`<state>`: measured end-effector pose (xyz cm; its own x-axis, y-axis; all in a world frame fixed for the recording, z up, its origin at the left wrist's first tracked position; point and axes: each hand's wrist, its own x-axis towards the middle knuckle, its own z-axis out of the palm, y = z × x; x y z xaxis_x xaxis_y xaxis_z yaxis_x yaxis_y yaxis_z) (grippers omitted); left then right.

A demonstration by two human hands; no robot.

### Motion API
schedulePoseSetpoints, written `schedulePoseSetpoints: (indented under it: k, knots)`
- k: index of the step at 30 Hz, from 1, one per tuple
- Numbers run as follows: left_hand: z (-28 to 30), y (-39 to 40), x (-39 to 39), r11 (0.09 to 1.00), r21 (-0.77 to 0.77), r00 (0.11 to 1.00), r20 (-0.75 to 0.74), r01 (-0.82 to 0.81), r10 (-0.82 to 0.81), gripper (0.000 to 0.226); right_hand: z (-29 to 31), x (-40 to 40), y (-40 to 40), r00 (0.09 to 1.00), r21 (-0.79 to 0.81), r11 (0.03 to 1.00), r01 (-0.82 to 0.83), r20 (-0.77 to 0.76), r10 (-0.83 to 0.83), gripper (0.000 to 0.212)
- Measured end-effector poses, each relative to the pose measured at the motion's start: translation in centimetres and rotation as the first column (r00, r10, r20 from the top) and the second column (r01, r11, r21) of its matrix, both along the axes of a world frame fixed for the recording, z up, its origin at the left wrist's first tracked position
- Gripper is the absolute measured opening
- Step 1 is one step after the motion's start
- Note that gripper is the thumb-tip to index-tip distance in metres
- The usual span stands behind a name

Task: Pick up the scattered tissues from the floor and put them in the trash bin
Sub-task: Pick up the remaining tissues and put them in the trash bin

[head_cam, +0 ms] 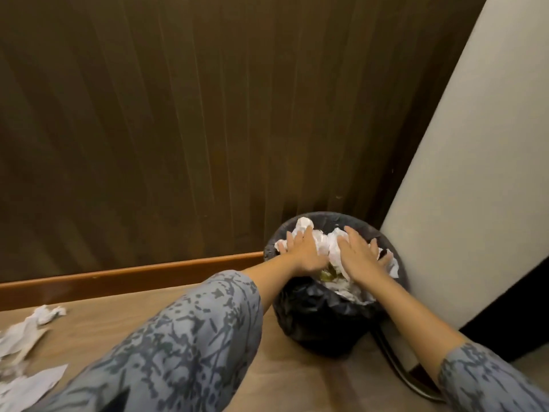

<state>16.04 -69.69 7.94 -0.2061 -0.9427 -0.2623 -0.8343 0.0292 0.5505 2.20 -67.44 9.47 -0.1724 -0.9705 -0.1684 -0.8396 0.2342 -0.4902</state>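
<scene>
Over the round black bag-lined trash bin (pixel 312 316), flat-fingered left hand (pixel 303 248) and right hand (pixel 361 257) should press the crumpled white tissues (pixel 322 242) down evenly.

Your black-lined trash bin (pixel 315 310) brims with crumpled white tissues (pixel 326 243); more tissues (pixel 26 334) lie scattered on the floor at left.

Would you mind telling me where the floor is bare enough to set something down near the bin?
Bare floor lies between the baseboard and the left sleeve, and in front of the trash bin. The far left is crowded with loose tissues. The bin is full: left hand and right hand press flat on tissues there.
</scene>
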Motion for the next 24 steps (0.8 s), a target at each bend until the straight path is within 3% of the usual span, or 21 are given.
schedulePoseSetpoints:
  k: [2, 6, 9, 12, 15, 18, 24]
  knots:
    - [0.1, 0.4, 1.2, 0.998, 0.039, 0.998, -0.042, 0.051, -0.050, 0.115, 0.3, 0.7, -0.6, 0.988, 0.071, 0.995, 0.072, -0.145, -0.061, 0.053]
    - [2.8, 1.5, 5.9, 1.000, -0.017, 0.920, -0.392, 0.024, -0.029, 0.127, 3.1, 4.8, -1.0, 0.973, -0.099, 0.995, 0.033, -0.226, -0.054, 0.058]
    - [4.3, 2.5, 11.1, 0.988, -0.148, 0.924, -0.383, -0.049, -0.011, 0.100, 5.7, 10.1, -0.2, 0.973, -0.272, 0.959, -0.081, -0.231, 0.017, 0.055]
    - [5.7, 4.5, 16.8, 0.951, -0.244, 0.900, -0.430, -0.192, 0.071, 0.050, 7.2, 16.3, 1.5, 0.983, -0.479, 0.859, -0.178, -0.047, 0.178, 0.051]
    - [6.3, 7.8, 23.7, 0.909, -0.305, 0.911, -0.382, -0.284, 0.156, 0.038, 7.0, 22.9, 3.6, 0.914, -0.586, 0.753, -0.298, 0.052, 0.402, 0.039]
    - [5.6, 11.7, 32.1, 0.892, -0.331, 0.933, -0.293, -0.307, 0.212, 0.028, 6.0, 29.9, 5.5, 0.808, -0.583, 0.673, -0.455, 0.049, 0.588, 0.018]
    - [0.8, 20.5, 48.2, 0.837, -0.207, 0.857, -0.222, -0.507, 0.464, 0.023, 2.1, 45.0, 10.0, 0.613, -0.349, 0.584, -0.733, 0.034, 0.790, 0.045]
